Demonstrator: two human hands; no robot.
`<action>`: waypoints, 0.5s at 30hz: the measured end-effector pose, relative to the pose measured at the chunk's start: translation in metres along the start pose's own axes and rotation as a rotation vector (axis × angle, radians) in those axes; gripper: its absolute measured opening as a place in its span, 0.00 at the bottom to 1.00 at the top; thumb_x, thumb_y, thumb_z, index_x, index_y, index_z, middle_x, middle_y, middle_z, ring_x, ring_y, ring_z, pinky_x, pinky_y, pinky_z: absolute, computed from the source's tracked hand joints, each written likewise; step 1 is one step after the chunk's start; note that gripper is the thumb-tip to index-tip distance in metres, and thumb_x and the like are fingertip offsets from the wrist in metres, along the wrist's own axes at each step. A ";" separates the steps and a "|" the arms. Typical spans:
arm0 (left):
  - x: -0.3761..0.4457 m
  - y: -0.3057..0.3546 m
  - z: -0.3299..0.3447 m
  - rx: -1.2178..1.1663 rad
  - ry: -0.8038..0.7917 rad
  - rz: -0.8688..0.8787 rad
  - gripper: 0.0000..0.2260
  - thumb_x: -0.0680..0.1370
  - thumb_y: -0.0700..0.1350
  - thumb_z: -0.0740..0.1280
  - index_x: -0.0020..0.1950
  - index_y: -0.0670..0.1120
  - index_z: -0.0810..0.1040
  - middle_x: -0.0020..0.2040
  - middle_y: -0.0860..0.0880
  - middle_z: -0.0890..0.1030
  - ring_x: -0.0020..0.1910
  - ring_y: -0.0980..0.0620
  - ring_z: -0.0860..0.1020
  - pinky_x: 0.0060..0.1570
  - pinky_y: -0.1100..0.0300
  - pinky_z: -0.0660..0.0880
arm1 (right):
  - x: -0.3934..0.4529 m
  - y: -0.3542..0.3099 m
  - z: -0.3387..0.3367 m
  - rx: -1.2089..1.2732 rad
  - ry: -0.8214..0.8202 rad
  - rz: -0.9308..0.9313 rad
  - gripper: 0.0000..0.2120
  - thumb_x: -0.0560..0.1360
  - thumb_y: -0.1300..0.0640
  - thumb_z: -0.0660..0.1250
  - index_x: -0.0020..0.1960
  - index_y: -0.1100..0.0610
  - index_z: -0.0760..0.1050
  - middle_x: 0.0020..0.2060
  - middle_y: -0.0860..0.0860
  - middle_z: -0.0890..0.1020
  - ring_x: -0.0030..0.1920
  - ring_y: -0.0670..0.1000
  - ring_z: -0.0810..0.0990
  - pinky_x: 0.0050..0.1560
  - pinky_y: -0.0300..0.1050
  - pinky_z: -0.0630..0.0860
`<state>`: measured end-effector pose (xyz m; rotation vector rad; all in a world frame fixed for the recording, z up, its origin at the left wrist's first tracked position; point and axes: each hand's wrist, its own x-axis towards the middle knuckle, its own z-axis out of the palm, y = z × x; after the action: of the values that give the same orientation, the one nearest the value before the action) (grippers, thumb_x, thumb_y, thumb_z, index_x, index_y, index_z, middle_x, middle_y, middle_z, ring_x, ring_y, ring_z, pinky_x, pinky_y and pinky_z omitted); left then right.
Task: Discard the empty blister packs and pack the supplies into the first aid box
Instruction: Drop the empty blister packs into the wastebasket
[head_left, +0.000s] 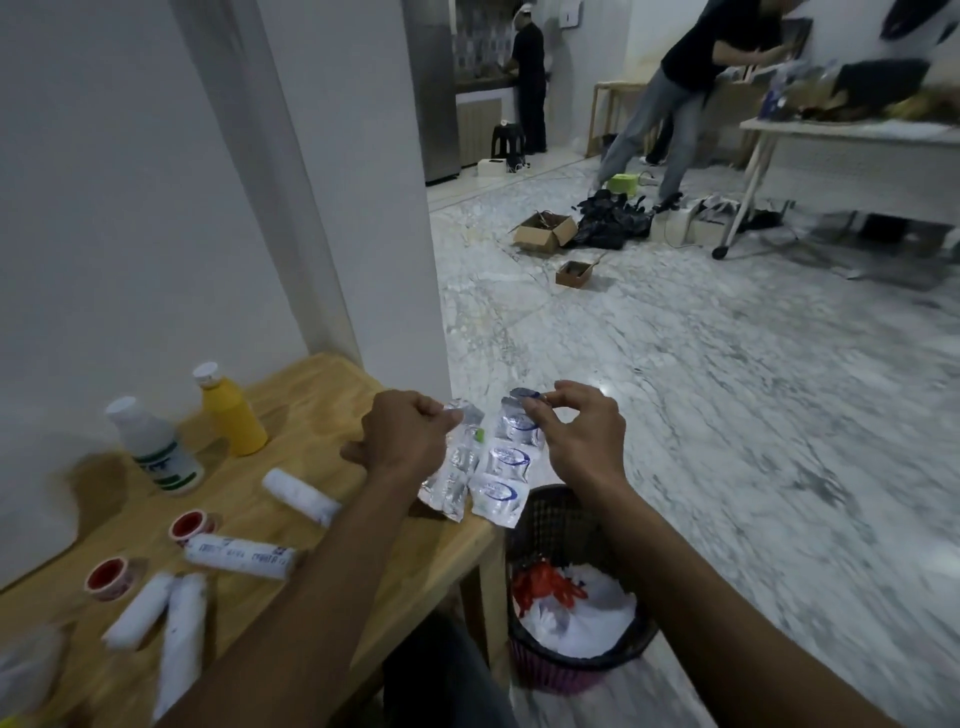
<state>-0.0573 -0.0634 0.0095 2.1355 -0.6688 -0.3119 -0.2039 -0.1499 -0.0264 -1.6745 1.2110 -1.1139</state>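
Your left hand (402, 434) is closed, pinching a silver blister strip (457, 467) by its top; your right hand (574, 434) pinches a blue-printed blister strip (506, 467) between thumb and fingertips. Both dangle just above the wooden table's (311, 405) corner, short of the waste basket (574, 592) below. Released here, they'd likely land on table or floor.

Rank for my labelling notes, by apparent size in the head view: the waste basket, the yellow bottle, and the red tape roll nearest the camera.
1. waste basket, clearly the largest.
2. yellow bottle.
3. red tape roll, smallest, even though it lies nearer the camera than the bottle.
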 end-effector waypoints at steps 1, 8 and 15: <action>-0.001 0.007 0.003 -0.029 0.006 0.012 0.11 0.69 0.52 0.78 0.33 0.50 0.79 0.39 0.55 0.83 0.49 0.48 0.79 0.55 0.48 0.60 | 0.004 -0.001 -0.006 0.008 0.021 -0.006 0.07 0.72 0.51 0.75 0.42 0.54 0.83 0.59 0.51 0.80 0.62 0.49 0.76 0.62 0.44 0.70; -0.014 0.052 0.039 -0.147 0.052 0.159 0.06 0.71 0.53 0.75 0.42 0.52 0.85 0.43 0.55 0.86 0.50 0.50 0.80 0.53 0.52 0.60 | 0.030 0.007 -0.056 0.050 0.167 -0.031 0.06 0.71 0.51 0.75 0.45 0.53 0.85 0.60 0.49 0.80 0.63 0.47 0.76 0.60 0.45 0.72; -0.027 0.066 0.115 -0.456 -0.036 0.062 0.05 0.69 0.51 0.78 0.43 0.56 0.86 0.40 0.56 0.85 0.45 0.53 0.83 0.55 0.46 0.79 | 0.046 0.044 -0.091 0.076 0.269 0.043 0.08 0.70 0.49 0.76 0.47 0.52 0.86 0.64 0.49 0.79 0.66 0.48 0.74 0.65 0.52 0.73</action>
<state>-0.1535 -0.1571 -0.0084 1.6750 -0.6155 -0.4259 -0.2946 -0.2135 -0.0287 -1.4685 1.3458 -1.3734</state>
